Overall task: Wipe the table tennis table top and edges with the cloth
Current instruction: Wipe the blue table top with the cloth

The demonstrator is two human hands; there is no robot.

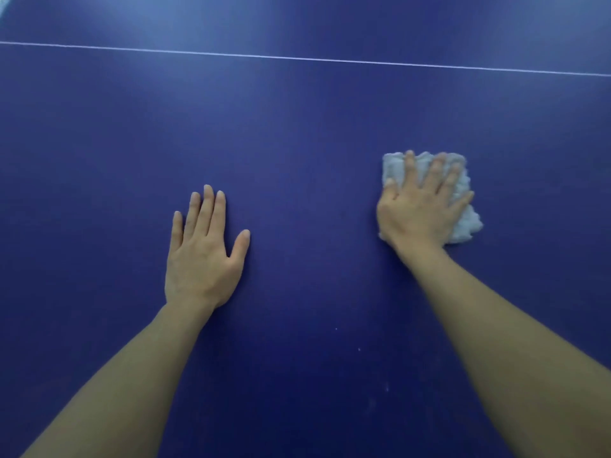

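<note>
The dark blue table tennis table top (297, 133) fills the whole view. A folded white cloth (464, 223) lies on it at the right. My right hand (423, 206) presses flat on the cloth with straight, spread fingers, covering most of it. My left hand (203, 252) rests palm-down on the bare table at the left, fingers straight and thumb out, well apart from the cloth.
A thin white line (297, 58) crosses the table from left to right beyond both hands. A few small pale specks (359, 349) dot the surface between my forearms. No table edge shows.
</note>
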